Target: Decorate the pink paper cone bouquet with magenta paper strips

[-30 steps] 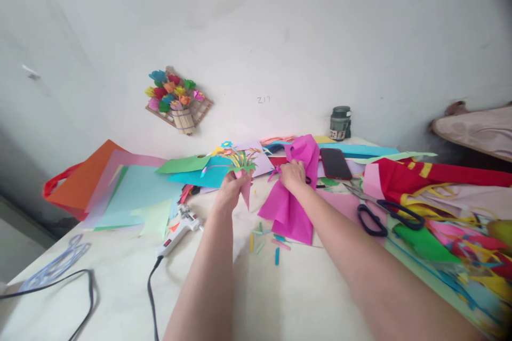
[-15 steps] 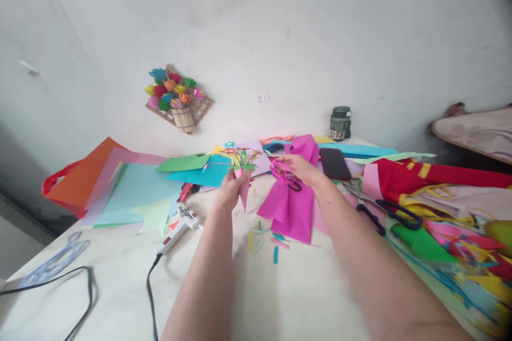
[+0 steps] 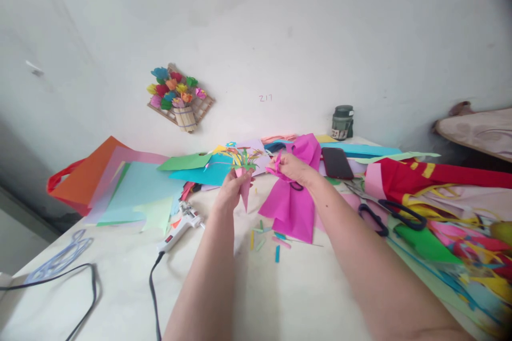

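Note:
My left hand (image 3: 233, 187) is closed around a small pink paper cone (image 3: 245, 197) with green, yellow and brown paper strips fanning out of its top. To its right, my right hand (image 3: 294, 168) pinches a bright pink paper ribbon bow (image 3: 279, 169) between thumb and fingers, a little apart from the cone. Below and behind that hand lies a magenta sheet (image 3: 294, 213), gathered in the middle. A black scissor handle (image 3: 296, 186) shows partly under my right hand.
A white glue gun (image 3: 182, 229) with a black cord lies at left, near stacked coloured sheets (image 3: 140, 192). Paper strips (image 3: 277, 253) are scattered in front. Rightward are a phone (image 3: 337, 163), large scissors (image 3: 374, 213), paper scraps (image 3: 468, 240) and a green bottle (image 3: 342, 122).
My right hand has turned the bow slightly, and its fingers have shifted on it. My left hand keeps the cone in nearly the same place. The whole view has shifted a little.

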`<state>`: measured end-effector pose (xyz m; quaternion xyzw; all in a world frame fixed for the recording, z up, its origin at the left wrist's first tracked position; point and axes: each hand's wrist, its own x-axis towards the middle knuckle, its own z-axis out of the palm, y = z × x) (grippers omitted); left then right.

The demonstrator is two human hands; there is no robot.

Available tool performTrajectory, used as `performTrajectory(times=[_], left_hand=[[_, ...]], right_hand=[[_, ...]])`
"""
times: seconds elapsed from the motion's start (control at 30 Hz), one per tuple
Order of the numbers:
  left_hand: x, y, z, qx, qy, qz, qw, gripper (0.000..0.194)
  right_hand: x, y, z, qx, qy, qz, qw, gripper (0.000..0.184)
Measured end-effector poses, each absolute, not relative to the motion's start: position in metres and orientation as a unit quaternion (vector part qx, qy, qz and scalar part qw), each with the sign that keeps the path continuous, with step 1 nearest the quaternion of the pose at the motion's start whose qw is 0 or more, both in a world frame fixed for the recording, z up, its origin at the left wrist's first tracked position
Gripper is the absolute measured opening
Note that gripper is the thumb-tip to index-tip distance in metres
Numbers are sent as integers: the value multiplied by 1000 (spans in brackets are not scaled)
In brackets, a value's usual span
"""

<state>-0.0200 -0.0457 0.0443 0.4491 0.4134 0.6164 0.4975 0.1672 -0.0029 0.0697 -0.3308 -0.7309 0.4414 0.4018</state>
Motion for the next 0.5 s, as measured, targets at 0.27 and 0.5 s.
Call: performTrajectory(times=[0.27, 0.5], left_hand=[[-20, -46, 45, 436, 412, 623, 503, 47], [-22, -45, 45, 421, 394, 639, 509, 41]], right_hand=[[157, -8, 75, -364, -750, 354, 424, 15], [146, -1, 62, -429, -752, 272, 420, 8]])
